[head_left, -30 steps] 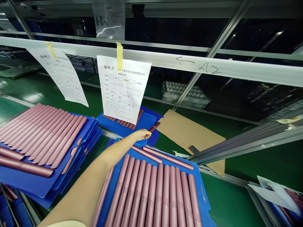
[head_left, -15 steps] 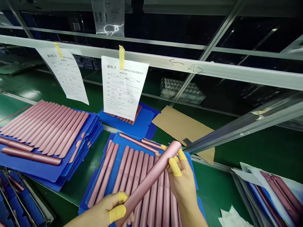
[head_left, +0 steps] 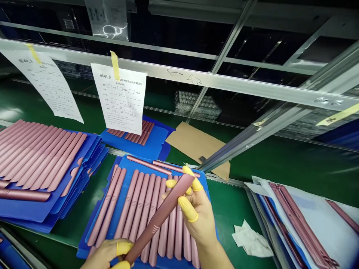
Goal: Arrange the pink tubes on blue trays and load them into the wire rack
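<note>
Holding one long pink strip [head_left: 165, 211] slantwise above the work, probably near the ends so the middle and its little line marks are open to view. Left hand [head_left: 109, 251] is closed in a pinch on the lower end, though the bottom of the frame cuts some of it off. Right hand [head_left: 200, 218] is about half curled, thumb on one side of the upper end, fingers on the other. Both wear yellow finger covers, I'd guess against smudges.

Right underneath is a blue tray [head_left: 123, 186] with a row of strips [head_left: 140, 205] side by side, likely so they're easy to grab and count. Two more lie crosswise at its far edge. Off to the right there's a crumpled tissue [head_left: 251, 239] beside a leaning bundle of sheets [head_left: 294, 201]; to the left, a stack of trays [head_left: 94, 153] with strips on top.

Further back, some cardboard [head_left: 196, 145], then two papers taped to a metal rail [head_left: 179, 76], presumably as labels.
</note>
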{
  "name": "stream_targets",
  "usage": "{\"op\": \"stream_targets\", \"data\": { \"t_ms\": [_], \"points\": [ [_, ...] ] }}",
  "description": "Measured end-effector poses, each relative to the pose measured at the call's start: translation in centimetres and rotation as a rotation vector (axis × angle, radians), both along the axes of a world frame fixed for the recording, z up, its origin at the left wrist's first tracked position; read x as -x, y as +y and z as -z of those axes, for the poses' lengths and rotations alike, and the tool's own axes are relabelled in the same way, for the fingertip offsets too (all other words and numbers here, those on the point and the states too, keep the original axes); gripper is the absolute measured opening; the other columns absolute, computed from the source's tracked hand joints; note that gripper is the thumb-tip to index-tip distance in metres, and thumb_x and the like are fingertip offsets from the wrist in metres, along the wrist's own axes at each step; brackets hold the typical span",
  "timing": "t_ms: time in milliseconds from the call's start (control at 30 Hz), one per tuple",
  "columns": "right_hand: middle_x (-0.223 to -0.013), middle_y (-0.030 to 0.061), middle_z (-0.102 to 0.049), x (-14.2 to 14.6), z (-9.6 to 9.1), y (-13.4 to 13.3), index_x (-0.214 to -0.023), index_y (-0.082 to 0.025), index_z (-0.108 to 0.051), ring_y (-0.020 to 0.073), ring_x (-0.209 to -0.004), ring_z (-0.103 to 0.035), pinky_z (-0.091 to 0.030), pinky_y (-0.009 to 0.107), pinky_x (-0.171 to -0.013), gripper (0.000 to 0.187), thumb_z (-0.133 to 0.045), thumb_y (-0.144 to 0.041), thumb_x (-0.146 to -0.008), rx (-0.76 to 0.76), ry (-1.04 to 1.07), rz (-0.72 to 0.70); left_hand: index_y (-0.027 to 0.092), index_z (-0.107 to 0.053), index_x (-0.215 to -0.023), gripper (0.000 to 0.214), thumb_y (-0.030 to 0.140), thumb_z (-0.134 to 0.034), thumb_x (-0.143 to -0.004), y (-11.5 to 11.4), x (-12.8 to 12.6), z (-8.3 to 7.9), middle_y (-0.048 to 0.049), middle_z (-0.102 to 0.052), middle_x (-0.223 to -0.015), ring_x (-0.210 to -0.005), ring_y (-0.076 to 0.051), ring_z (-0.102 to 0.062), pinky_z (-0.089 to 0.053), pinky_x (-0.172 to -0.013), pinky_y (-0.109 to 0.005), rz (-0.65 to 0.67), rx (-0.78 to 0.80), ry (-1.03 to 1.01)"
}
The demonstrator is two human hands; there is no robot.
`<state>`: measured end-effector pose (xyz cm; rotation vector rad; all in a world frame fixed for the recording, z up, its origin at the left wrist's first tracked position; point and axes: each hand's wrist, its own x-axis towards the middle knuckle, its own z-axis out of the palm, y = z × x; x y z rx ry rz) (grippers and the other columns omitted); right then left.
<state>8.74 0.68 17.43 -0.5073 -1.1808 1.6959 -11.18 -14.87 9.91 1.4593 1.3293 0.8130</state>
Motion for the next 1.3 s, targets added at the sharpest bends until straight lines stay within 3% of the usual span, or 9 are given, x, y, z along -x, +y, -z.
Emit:
{"op": "stream_targets", "data": {
  "t_ms": [133,233,367,667,767,833,967,1133,1300],
  "points": [
    [-0.102,0.0043,-0.065,0.9,1.5,3.0,-0.128,-0.031,-0.041,0.018,-0.077,-0.066,-0.058,0.041,-0.074,0.054,-0.066,-0.036,-0.08,0.015,-0.14,0.054,0.031,-0.07,-0.102,0.031,0.049,-0.053,-0.084,-0.6,1.0,1.1,-0.0017,-0.07,-0.095,-0.088,-0.021,-0.064,-0.052,-0.082,-0.03,-0.071,0.087,0.149],
    [-0.093,0.0043,-0.066,4.8,4.2,5.9,-0.113,-0.023,-0.048,0.0203,-0.081,-0.065,-0.057,0.042,-0.076,0.05,-0.069,-0.046,-0.074,0.056,-0.27,0.006,0.031,-0.057,-0.126,0.044,0.047,-0.052,-0.085,-1.0,2.9,2.7,-0.004,-0.059,-0.127,-0.119,-0.025,-0.053,-0.042,-0.103,-0.038,-0.217,0.075,0.298],
    [-0.084,0.0024,-0.065,10.7,6.6,6.9,-0.1,-0.021,-0.046,0.0203,-0.076,-0.065,-0.057,0.04,-0.072,0.054,-0.072,-0.053,-0.065,0.104,-0.311,-0.105,0.028,-0.052,-0.131,0.045,0.043,-0.048,-0.089,-1.7,5.3,4.6,-0.0055,-0.047,-0.139,-0.13,-0.023,-0.041,-0.034,-0.109,-0.042,-0.449,-0.068,0.38],
    [-0.092,0.0035,-0.066,12.2,1.3,2.6,-0.099,-0.024,-0.043,0.0171,-0.071,-0.065,-0.058,0.038,-0.067,0.04,-0.07,-0.04,-0.074,0.017,-0.192,-0.247,0.028,-0.048,-0.134,0.052,0.05,-0.05,-0.086,-2.9,4.1,4.6,-0.0077,-0.064,-0.116,-0.103,-0.022,-0.061,-0.05,-0.092,-0.034,-0.321,0.058,-0.082],
    [-0.094,0.0036,-0.066,12.0,0.4,2.1,-0.101,-0.025,-0.042,0.0152,-0.069,-0.064,-0.058,0.036,-0.065,0.038,-0.068,-0.038,-0.076,0.009,-0.188,-0.24,0.029,-0.051,-0.131,0.044,0.045,-0.047,-0.089,-2.6,4.3,4.7,-0.0047,-0.069,-0.098,-0.088,-0.018,-0.064,-0.053,-0.083,-0.03,-0.289,0.005,-0.028],
    [-0.096,0.0036,-0.065,12.4,0.9,2.4,-0.101,-0.025,-0.042,0.014,-0.068,-0.063,-0.058,0.035,-0.065,0.037,-0.067,-0.037,-0.076,-0.007,-0.198,-0.209,0.032,-0.051,-0.13,0.041,0.041,-0.047,-0.09,-2.2,4.9,5.0,-0.004,-0.067,-0.106,-0.095,-0.018,-0.063,-0.051,-0.088,-0.03,-0.316,-0.058,0.13],
    [-0.092,0.0011,-0.062,14.8,5.6,4.6,-0.101,-0.025,-0.042,0.013,-0.068,-0.061,-0.056,0.035,-0.07,0.036,-0.064,-0.038,-0.076,-0.032,-0.304,-0.12,0.031,-0.042,-0.137,0.048,0.037,-0.05,-0.089,-1.2,6.9,6.4,-0.0061,-0.048,-0.138,-0.127,-0.023,-0.045,-0.039,-0.106,-0.038,-0.405,-0.251,0.505],
    [-0.09,0.0027,-0.061,18.2,13.5,7.1,-0.101,-0.022,-0.043,0.0136,-0.061,-0.056,-0.053,0.034,-0.06,0.028,-0.051,-0.037,-0.078,-0.24,-0.699,-0.019,0.026,-0.028,-0.144,0.056,0.034,-0.046,-0.092,-0.2,8.6,8.9,-0.0084,-0.037,-0.146,-0.139,-0.025,-0.024,-0.035,-0.108,-0.047,-0.351,-0.305,0.751],
    [-0.096,0.0091,-0.063,19.5,16.0,7.8,-0.091,-0.019,-0.054,0.0231,-0.089,-0.056,-0.045,0.046,-0.088,0.013,-0.05,-0.024,-0.079,-0.451,-0.868,0.043,0.023,-0.028,-0.144,0.055,0.035,-0.044,-0.093,0.7,8.4,10.5,-0.0101,-0.028,-0.15,-0.142,-0.027,-0.011,-0.034,-0.108,-0.049,-0.233,-0.245,0.849]
  ]
}}
